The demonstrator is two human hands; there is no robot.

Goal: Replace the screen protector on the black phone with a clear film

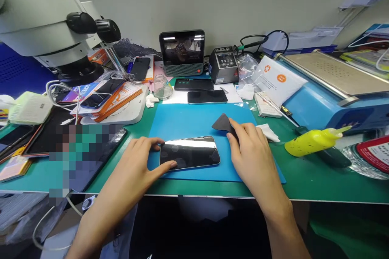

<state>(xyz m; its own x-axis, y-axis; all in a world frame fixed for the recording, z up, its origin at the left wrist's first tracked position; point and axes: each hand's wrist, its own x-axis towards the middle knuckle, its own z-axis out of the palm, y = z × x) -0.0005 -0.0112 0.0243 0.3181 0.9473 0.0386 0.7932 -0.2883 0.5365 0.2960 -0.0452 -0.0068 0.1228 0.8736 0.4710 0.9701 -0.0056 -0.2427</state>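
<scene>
A smartphone [191, 156] lies screen up on the blue mat [182, 121], its dark glass reflecting a bright band along the far side. My left hand [142, 156] grips the phone's left end, thumb on the near edge and fingers at the far corner. To the right of the phone, my right hand [249, 147] pinches a dark grey cloth [223, 123] between thumb and fingers. The cloth is held apart from the phone, and part of it is hidden inside the hand.
Behind the mat lie two dark phone parts [207, 97] beside a glass jar [163, 87]. A microscope [60, 24] overhangs the left side. A yellow bottle [313, 142] and a blue machine [322, 105] stand right. A dark tablet-like slab [100, 162] lies left, partly blurred.
</scene>
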